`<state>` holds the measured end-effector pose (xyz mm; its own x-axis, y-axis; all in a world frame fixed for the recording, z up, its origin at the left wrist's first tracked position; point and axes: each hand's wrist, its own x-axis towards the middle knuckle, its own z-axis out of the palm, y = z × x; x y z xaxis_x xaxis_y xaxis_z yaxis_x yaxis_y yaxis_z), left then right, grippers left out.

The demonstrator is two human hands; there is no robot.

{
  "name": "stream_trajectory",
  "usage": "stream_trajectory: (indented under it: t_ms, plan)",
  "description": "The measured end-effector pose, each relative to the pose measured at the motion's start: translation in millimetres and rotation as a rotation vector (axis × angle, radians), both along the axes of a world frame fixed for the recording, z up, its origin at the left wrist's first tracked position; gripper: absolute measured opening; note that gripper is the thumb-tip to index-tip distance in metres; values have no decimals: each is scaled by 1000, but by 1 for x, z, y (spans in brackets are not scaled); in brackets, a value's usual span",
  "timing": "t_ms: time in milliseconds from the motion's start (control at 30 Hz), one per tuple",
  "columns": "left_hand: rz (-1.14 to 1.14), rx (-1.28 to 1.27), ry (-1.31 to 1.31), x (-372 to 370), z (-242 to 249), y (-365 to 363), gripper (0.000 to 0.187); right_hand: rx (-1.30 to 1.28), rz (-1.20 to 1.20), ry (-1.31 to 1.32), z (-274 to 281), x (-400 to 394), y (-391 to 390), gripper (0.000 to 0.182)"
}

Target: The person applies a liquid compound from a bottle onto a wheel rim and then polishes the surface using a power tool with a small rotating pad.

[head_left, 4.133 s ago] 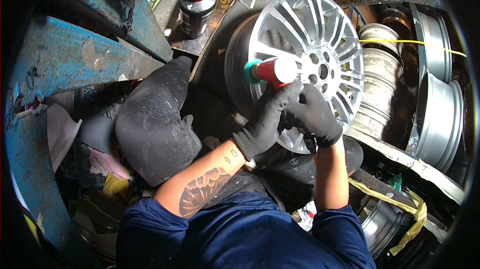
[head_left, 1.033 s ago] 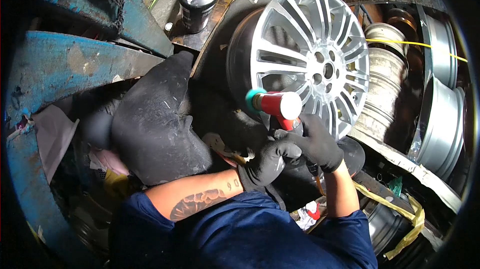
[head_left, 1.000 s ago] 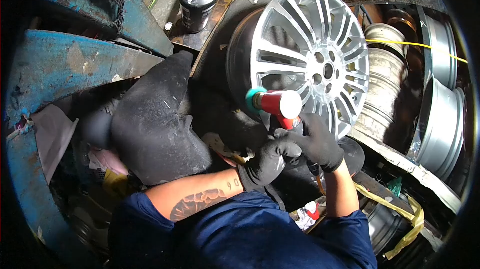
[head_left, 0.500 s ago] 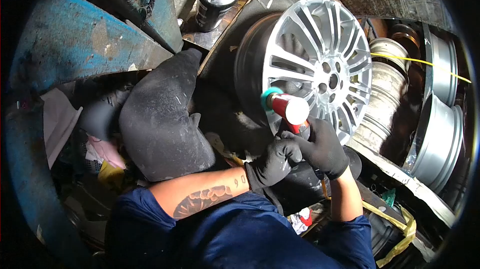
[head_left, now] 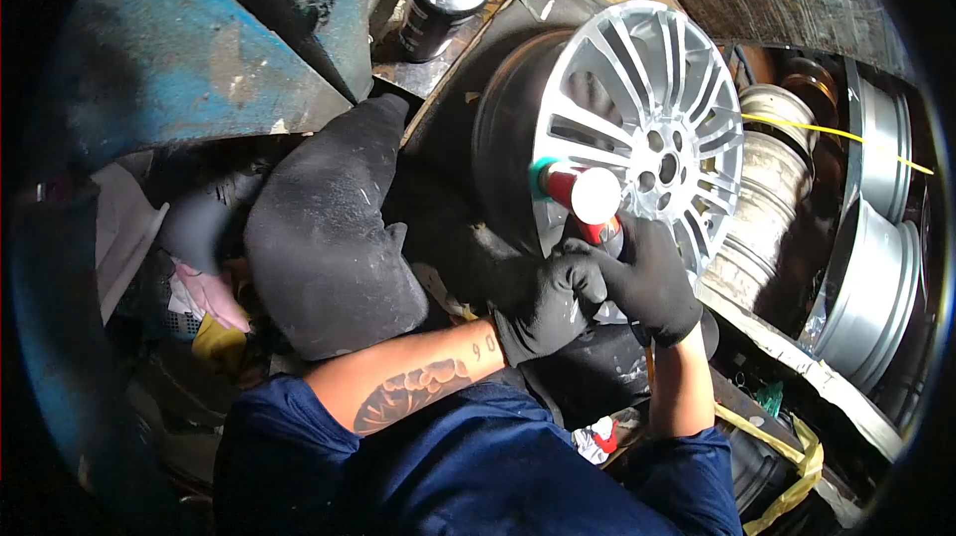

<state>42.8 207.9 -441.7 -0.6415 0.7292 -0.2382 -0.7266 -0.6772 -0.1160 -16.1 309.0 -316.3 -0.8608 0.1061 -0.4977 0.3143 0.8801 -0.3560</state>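
A silver multi-spoke wheel rim (head_left: 669, 170) stands tilted in front of me. My right hand (head_left: 652, 282), in a black glove, is wrapped round a red power tool (head_left: 595, 200) with a white round end. The tool's teal pad (head_left: 541, 178) touches the left edge of the rim's face. My left hand (head_left: 553, 307), also gloved in black, is closed beside the right one, at the lower end of the tool; what its fingers hold is hidden.
A black bottle with a red cap (head_left: 445, 8) stands on a board at the upper left. Blue metal panels (head_left: 209, 48) fill the left side. More rims (head_left: 868, 287) lie at the right, crossed by a yellow cord (head_left: 832, 130).
The view has shifted slightly, so most things appear a little further right. The tool and both hands stay at the rim's left edge, with the pad slightly higher against it.
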Motion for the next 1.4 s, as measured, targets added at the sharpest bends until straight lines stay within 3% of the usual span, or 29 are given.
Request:
stream_trajectory:
  t_ms: [167, 200, 300, 367, 433, 500, 567, 600, 700, 867, 933, 1033, 1067, 1100, 1133, 1200, 1267, 1400]
  plan:
    - [86, -166, 48, -24, 16, -6, 11, -11, -36, 81, -13, -7, -4, 50]
    - [-18, -79, -74, -24, 10, -5, 12, 27, -31, 32, -13, -5, -4, 51]
    - [181, -255, 347, -1, 15, -6, 13, -150, -122, -7, -12, 10, -1, 51]
    - [183, -383, 499, 12, 11, -13, 18, -130, -145, -46, -11, 24, 1, 49]
    - [87, -301, 418, 22, 8, -18, 21, -56, -150, -79, -9, 37, -2, 49]
    - [65, -245, 407, 29, 6, -17, 23, -139, -219, -83, -3, 41, -7, 48]
    - [150, -459, 671, 34, 8, -19, 21, -146, -229, -81, -2, 45, -10, 47]
    - [104, -313, 515, 35, 8, -19, 22, -73, -182, -47, 0, 47, -13, 46]
    - [183, -507, 729, 33, 8, -20, 22, -83, -197, -59, -4, 53, -10, 47]
    - [165, -545, 754, 17, 7, -25, 23, -131, -162, -11, -12, 40, -4, 52]
    - [103, -440, 605, 10, 4, -25, 22, -109, -154, -33, -12, 27, -5, 56]
    - [50, -110, 137, -4, 3, -10, 22, -73, -150, -9, -19, 12, -1, 58]
    - [194, -202, 213, -6, -7, -2, 20, -79, -133, 59, -20, 6, -3, 56]
    - [259, -459, 501, -14, -2, -4, 20, -83, -141, 61, -21, 1, -4, 56]
    - [238, -466, 525, -19, -5, -6, 20, -88, -149, 63, -20, -3, -6, 55]
    - [189, -375, 400, -24, -1, -9, 21, -113, -147, 83, -19, -7, -8, 53]
    - [133, -175, 99, -22, 11, -8, 23, -88, -138, 47, -19, -2, -7, 53]
    - [41, -157, 178, 11, 1, -9, 15, -114, -157, -5, -13, 21, -4, 53]
